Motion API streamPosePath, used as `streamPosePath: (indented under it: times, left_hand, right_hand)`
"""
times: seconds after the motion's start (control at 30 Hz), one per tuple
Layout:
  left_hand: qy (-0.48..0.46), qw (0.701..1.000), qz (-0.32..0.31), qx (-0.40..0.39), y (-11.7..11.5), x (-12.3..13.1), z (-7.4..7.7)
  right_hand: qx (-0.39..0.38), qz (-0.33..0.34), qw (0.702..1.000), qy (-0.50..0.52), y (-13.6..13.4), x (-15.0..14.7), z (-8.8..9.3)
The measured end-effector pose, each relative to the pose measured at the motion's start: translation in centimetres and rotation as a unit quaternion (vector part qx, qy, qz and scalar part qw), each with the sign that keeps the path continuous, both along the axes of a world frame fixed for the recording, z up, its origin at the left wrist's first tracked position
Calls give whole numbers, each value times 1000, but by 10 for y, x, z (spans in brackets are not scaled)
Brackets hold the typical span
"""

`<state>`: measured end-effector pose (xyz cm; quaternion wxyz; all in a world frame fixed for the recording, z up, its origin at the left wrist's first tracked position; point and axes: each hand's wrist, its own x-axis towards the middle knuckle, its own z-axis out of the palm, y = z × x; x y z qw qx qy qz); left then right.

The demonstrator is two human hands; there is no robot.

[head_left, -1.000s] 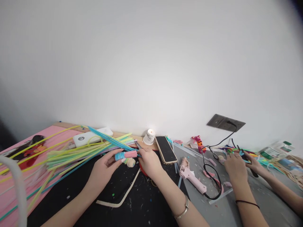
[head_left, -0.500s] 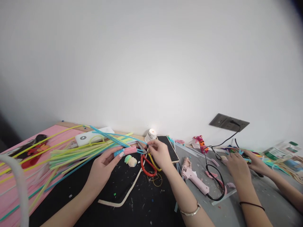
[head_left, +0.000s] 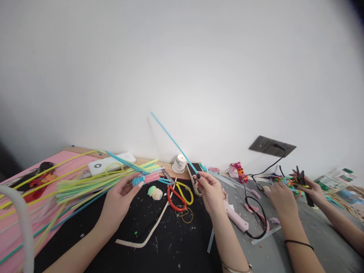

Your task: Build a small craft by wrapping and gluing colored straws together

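Near the counter's [head_left: 166,165] back edge, at left, loose pastel stems [head_left: 85,185] crowd the left hand [head_left: 121,195], whose fingers pinch a blue-and-pink bundle [head_left: 148,178]; a slack grip could let it unravel. Just right, on the black mat [head_left: 108,254], lie red-and-yellow-handled cutters [head_left: 169,193], where the bundle's trailing ends could snag. The right hand [head_left: 209,187] pinches a long blue stem [head_left: 173,140], liable to bend if its raised tip strikes the wall [head_left: 216,76]. Beside that forearm, a glue gun [head_left: 236,217] could be knocked by a sideways swing.
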<state>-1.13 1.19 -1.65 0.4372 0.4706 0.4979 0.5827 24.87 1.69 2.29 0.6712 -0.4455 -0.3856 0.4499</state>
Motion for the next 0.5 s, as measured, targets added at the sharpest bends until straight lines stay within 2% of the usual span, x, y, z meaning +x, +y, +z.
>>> streamPosePath:
  times: [0.17,0.3,0.5]
  left_hand:
    - [-8,1000,2,-10,2,0,0]
    - [-61,998,23,-15,2,0,2]
    - [-103,994,23,-11,0,0,3]
  right_hand:
    - [9,-2,998,55,-4,7,-6]
    - [21,8,995,94,-7,15,-6]
    - [88,10,978,190,-9,27,-3]
